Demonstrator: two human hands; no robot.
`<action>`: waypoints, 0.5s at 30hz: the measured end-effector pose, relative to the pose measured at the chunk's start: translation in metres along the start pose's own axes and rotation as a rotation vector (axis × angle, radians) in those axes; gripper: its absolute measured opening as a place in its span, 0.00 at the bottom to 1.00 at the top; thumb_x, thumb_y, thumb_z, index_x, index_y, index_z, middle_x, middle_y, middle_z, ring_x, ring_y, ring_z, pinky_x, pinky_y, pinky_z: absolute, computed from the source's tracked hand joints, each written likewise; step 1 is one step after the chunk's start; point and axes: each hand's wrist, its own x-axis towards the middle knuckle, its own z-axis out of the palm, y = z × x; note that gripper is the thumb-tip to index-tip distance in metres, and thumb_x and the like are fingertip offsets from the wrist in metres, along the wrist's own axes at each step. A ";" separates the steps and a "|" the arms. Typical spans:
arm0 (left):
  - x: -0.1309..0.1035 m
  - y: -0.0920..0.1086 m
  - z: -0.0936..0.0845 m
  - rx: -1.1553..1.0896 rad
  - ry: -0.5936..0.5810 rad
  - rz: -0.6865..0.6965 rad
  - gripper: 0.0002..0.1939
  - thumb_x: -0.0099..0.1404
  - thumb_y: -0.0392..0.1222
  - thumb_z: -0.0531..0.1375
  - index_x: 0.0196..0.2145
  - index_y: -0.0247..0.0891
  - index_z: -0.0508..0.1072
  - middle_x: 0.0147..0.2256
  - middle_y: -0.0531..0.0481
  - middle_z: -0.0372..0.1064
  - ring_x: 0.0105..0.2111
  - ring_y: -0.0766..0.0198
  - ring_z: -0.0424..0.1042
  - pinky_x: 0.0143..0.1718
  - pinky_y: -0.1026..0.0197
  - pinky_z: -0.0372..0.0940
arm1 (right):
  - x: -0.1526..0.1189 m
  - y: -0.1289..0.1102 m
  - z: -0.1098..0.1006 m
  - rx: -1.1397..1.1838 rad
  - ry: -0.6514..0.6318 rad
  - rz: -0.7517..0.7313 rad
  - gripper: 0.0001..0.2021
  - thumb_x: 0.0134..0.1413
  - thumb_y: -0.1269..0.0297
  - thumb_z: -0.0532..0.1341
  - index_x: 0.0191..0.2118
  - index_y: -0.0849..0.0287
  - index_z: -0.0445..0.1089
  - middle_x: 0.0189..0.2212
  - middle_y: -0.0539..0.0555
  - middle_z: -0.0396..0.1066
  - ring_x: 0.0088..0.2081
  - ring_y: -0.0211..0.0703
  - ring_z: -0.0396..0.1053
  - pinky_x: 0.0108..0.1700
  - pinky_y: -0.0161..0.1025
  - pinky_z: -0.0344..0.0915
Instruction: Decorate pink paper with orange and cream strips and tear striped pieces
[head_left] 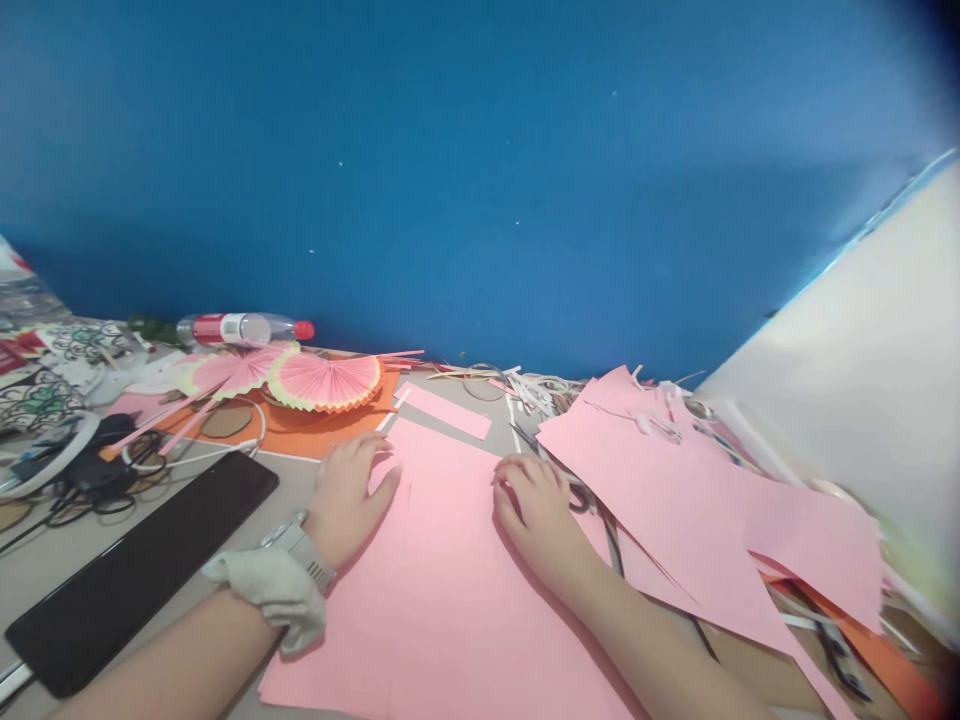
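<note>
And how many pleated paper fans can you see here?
2. The right fan lies over the orange sheet; the left fan is right beside it, in front of the bottle. Others could be hidden.

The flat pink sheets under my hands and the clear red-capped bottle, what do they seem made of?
Flat pink sheets: probably matte paper or thin card, straight edged and without shine. Clear red-capped bottle: likely smooth plastic, since its body is see-through.
</note>
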 end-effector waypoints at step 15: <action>0.002 0.003 0.002 0.099 -0.006 -0.145 0.24 0.61 0.48 0.51 0.53 0.34 0.61 0.52 0.42 0.62 0.54 0.49 0.55 0.55 0.45 0.47 | 0.045 -0.054 0.004 -0.163 -0.066 -0.234 0.09 0.56 0.73 0.51 0.38 0.57 0.67 0.39 0.55 0.67 0.44 0.46 0.61 0.53 0.48 0.47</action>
